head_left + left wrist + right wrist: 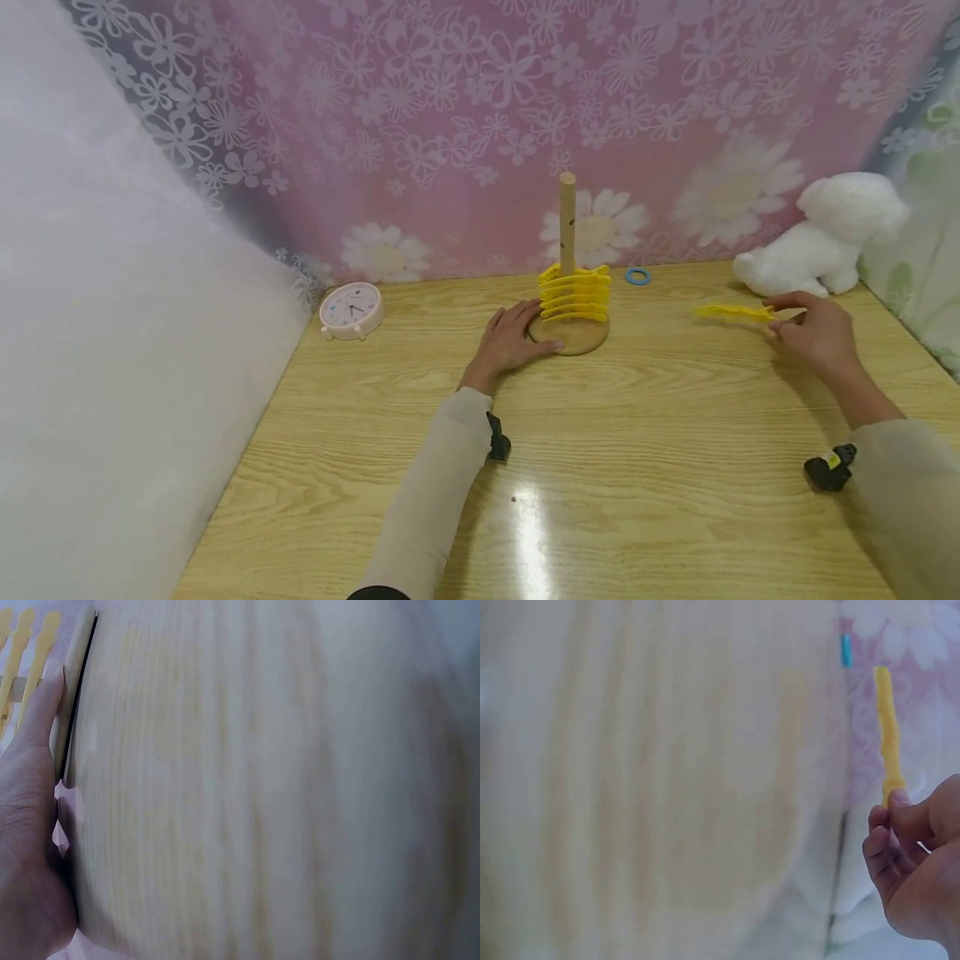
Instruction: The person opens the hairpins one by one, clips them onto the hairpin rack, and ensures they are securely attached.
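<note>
A wooden stand with an upright peg and a round base rises from the table. Several thin, curved yellow plastic pieces with knobbed ends are stacked around the lower peg. My left hand holds the base at its left side, thumb along the front and fingers toward the back. Off to the right, my right hand pinches one end of a similar yellow plastic piece. In the right wrist view that yellow piece points away from the thumb and fingertips.
Behind the stand, to its right, lies a small blue ring. A white plush dog sits at the back right, close to my right hand. The pink round clock is at the back left. A flowered curtain borders the wooden table.
</note>
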{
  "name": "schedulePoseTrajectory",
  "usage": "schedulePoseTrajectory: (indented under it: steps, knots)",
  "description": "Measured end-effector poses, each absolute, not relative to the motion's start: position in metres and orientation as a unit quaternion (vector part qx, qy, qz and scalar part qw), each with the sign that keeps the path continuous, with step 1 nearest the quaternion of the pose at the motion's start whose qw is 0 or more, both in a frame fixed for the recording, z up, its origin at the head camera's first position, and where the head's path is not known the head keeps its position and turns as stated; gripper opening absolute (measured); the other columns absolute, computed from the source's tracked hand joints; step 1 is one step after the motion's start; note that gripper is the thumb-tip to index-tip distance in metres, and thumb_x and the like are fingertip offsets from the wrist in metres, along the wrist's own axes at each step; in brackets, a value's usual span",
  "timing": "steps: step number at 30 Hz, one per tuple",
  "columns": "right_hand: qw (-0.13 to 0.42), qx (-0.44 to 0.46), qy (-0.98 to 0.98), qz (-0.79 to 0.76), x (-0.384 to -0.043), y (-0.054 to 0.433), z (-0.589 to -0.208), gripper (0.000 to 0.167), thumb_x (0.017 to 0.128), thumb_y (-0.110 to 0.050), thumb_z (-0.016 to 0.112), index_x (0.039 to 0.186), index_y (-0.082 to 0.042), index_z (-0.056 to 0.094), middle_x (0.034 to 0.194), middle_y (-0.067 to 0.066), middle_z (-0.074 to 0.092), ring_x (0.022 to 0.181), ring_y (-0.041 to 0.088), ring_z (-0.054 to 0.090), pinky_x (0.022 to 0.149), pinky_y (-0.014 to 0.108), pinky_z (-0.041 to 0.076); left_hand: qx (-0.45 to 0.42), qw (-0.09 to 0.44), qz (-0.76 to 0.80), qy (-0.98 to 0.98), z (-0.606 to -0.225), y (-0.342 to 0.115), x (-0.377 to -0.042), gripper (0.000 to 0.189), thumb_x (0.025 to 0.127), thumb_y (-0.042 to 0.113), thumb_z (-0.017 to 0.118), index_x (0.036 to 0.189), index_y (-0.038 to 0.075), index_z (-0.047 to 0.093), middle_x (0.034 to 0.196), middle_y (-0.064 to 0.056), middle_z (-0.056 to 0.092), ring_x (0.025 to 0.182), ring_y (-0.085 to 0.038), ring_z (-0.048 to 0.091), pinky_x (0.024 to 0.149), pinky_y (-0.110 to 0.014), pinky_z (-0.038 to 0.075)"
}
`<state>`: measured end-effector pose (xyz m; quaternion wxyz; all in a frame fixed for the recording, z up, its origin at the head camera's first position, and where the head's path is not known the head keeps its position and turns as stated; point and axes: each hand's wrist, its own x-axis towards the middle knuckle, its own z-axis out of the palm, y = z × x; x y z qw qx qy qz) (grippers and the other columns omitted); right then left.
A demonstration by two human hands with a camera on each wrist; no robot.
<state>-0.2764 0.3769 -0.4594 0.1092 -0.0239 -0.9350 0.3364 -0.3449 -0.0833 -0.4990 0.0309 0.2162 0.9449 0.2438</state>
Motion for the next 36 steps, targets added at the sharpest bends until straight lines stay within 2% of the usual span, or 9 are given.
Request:
schedulePoseTrajectory:
  steps: [4, 8, 10, 17, 20, 22, 28, 32, 36]
  knots:
    - [0.128, -0.007, -0.928, 0.349, -0.280, 0.357, -0.446, 0.031, 0.100, -0.004, 0.063, 0.129, 0.006, 0.065, 0.101, 0.026, 0.071, 0.058, 0.005, 0.056, 0.044, 0.029, 0.044, 0.219, 0.028, 0.241, 0.945, -0.500, -0.084, -0.346, 0.092, 0.091, 0.075, 0.061, 0.165, 0.032, 0.029, 0.171, 0.010, 0.025, 0.158, -0.012, 0.020, 0.131, -0.033, -0.001]
    - [0.126, 0.005, -0.921, 0.367, -0.281, 0.336, -0.432, 0.032, 0.106, -0.012, 0.058, 0.133, 0.003, 0.063, 0.117, 0.026, 0.063, 0.059, 0.014, 0.057, 0.044, 0.031, 0.045, 0.220, 0.029, 0.238, 0.945, -0.501, -0.084, -0.345, 0.092, 0.091, 0.075, 0.060, 0.166, 0.032, 0.029, 0.171, 0.010, 0.025, 0.158, -0.012, 0.020, 0.131, -0.034, -0.001]
    - [0.126, 0.008, -0.916, 0.381, -0.281, 0.326, -0.425, 0.033, 0.107, -0.014, 0.056, 0.135, 0.002, 0.062, 0.119, 0.023, 0.062, 0.058, 0.019, 0.059, 0.043, 0.032, 0.044, 0.220, 0.030, 0.239, 0.945, -0.501, -0.084, -0.345, 0.092, 0.091, 0.075, 0.060, 0.166, 0.032, 0.029, 0.171, 0.010, 0.025, 0.158, -0.012, 0.019, 0.131, -0.034, -0.001]
    - [0.163, 0.020, -0.890, 0.425, -0.283, 0.298, -0.407, 0.028, 0.105, -0.009, 0.060, 0.131, -0.002, 0.067, 0.100, -0.009, 0.063, 0.056, 0.015, 0.061, 0.043, 0.029, 0.047, 0.220, 0.034, 0.236, 0.946, -0.499, -0.084, -0.344, 0.091, 0.091, 0.075, 0.060, 0.166, 0.033, 0.029, 0.171, 0.010, 0.024, 0.159, -0.012, 0.018, 0.131, -0.033, -0.002]
    - [0.176, 0.025, -0.882, 0.437, -0.287, 0.286, -0.401, 0.025, 0.104, -0.007, 0.062, 0.127, -0.002, 0.069, 0.092, -0.015, 0.062, 0.055, 0.014, 0.060, 0.043, 0.028, 0.048, 0.219, 0.032, 0.235, 0.947, -0.499, -0.084, -0.344, 0.091, 0.091, 0.075, 0.060, 0.166, 0.033, 0.029, 0.171, 0.010, 0.024, 0.159, -0.012, 0.019, 0.131, -0.034, -0.001]
    - [0.179, 0.029, -0.879, 0.440, -0.288, 0.278, -0.398, 0.025, 0.104, -0.008, 0.063, 0.127, -0.002, 0.069, 0.091, -0.011, 0.064, 0.055, 0.014, 0.060, 0.043, 0.028, 0.049, 0.218, 0.030, 0.234, 0.947, -0.498, -0.084, -0.343, 0.091, 0.091, 0.074, 0.061, 0.165, 0.032, 0.029, 0.171, 0.010, 0.025, 0.159, -0.012, 0.019, 0.131, -0.034, 0.000]
    - [0.187, 0.052, -0.870, 0.453, -0.297, 0.255, -0.394, 0.024, 0.103, -0.001, 0.060, 0.125, 0.000, 0.069, 0.100, 0.014, 0.067, 0.055, 0.012, 0.059, 0.046, 0.024, 0.050, 0.217, 0.032, 0.227, 0.949, -0.496, -0.083, -0.342, 0.089, 0.093, 0.073, 0.060, 0.165, 0.031, 0.030, 0.171, 0.011, 0.024, 0.159, -0.013, 0.019, 0.131, -0.034, 0.000]
    - [0.191, 0.060, -0.866, 0.458, -0.304, 0.240, -0.389, 0.024, 0.101, 0.005, 0.059, 0.122, 0.000, 0.070, 0.099, 0.015, 0.065, 0.059, 0.015, 0.058, 0.047, 0.024, 0.051, 0.217, 0.034, 0.225, 0.949, -0.497, -0.083, -0.344, 0.089, 0.093, 0.072, 0.060, 0.165, 0.030, 0.030, 0.171, 0.011, 0.023, 0.159, -0.012, 0.018, 0.131, -0.033, -0.001]
    - [0.200, 0.064, -0.864, 0.457, -0.309, 0.225, -0.386, 0.024, 0.099, 0.008, 0.058, 0.118, 0.000, 0.071, 0.094, 0.016, 0.064, 0.066, 0.014, 0.057, 0.045, 0.024, 0.046, 0.217, 0.033, 0.226, 0.949, -0.500, -0.083, -0.345, 0.089, 0.093, 0.072, 0.061, 0.165, 0.031, 0.030, 0.171, 0.012, 0.023, 0.159, -0.012, 0.018, 0.131, -0.032, -0.001]
